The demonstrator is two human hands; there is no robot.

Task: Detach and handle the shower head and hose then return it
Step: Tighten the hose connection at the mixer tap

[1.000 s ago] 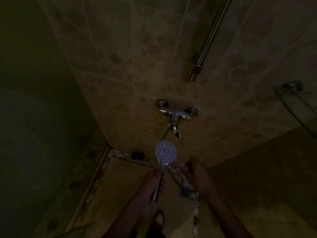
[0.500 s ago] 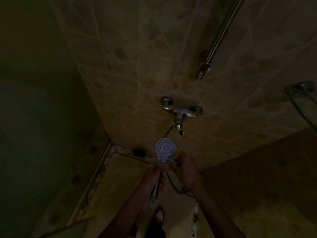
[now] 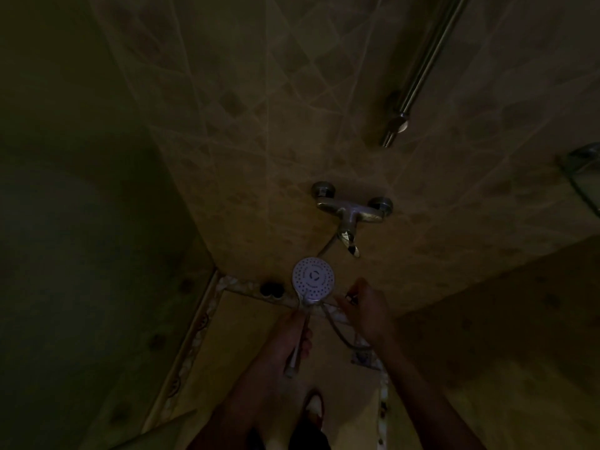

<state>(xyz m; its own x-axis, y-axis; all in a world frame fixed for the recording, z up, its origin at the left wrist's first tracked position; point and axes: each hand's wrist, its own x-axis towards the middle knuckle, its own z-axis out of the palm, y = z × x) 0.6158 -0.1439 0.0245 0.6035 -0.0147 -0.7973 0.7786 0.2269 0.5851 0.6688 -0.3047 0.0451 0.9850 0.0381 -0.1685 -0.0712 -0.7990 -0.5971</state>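
Note:
The round white shower head (image 3: 313, 279) faces up at me, low in the middle of the dim view. My left hand (image 3: 287, 339) is wrapped around its handle, whose lower end sticks out below my fingers. To the right of the head, my right hand (image 3: 365, 310) has its fingers pinched on a small dark piece that looks like the end of the hose. The metal hose (image 3: 339, 334) loops down between my two hands. The light is too poor to see whether the hose joins the handle.
The chrome mixer tap (image 3: 350, 216) sits on the tiled wall just above the shower head. A metal riser rail (image 3: 418, 69) runs up at the top right. A wire-framed shelf (image 3: 581, 170) is at the right edge. A dark drain (image 3: 272, 290) lies by the floor border, and a slipper (image 3: 313, 407) shows below my hands.
My right hand came in close to the neck of the shower head, then drew back slightly to the right. My left hand has kept its grip on the handle.

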